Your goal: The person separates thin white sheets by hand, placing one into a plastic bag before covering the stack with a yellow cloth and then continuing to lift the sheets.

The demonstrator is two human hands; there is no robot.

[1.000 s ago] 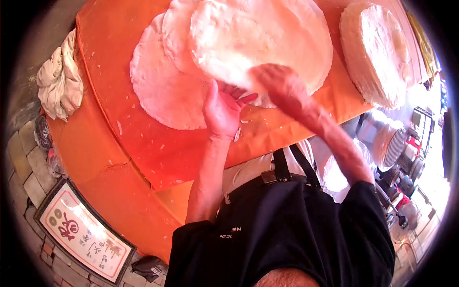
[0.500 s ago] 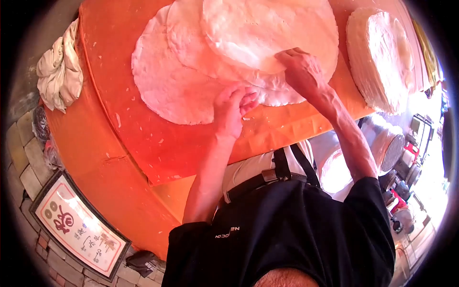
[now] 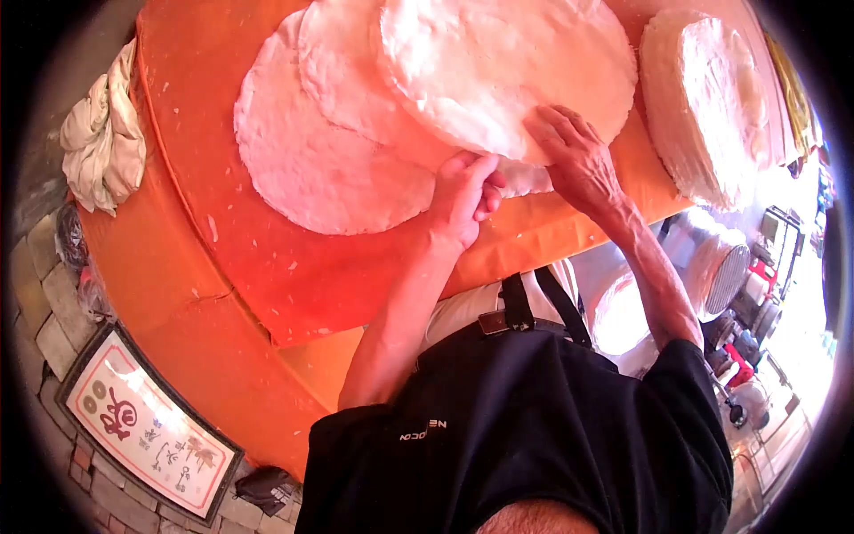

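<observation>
Three thin, pale round dough sheets lie overlapped on an orange-covered table: the top sheet (image 3: 498, 76), a middle sheet (image 3: 334, 76) and the lowest sheet (image 3: 307, 178). My left hand (image 3: 463, 196) is closed at the near edge of the top sheet, its thumb and forefinger pinching that rim. To its right, my right hand (image 3: 583, 165) rests palm down with fingers stretched over the same sheet near its edge. The right thumb is hidden.
A thick round stack of pale sheets (image 3: 703, 111) stands at the table's right. A bunched cloth (image 3: 105, 142) hangs at the left edge. The orange table cover (image 3: 267, 285) has pale scraps on it. A framed sign (image 3: 147, 423) lies lower left, on the brick floor.
My left hand has moved right and up to the top sheet's rim. That rim has come nearer me. My right hand's fingers have straightened over the sheet.
</observation>
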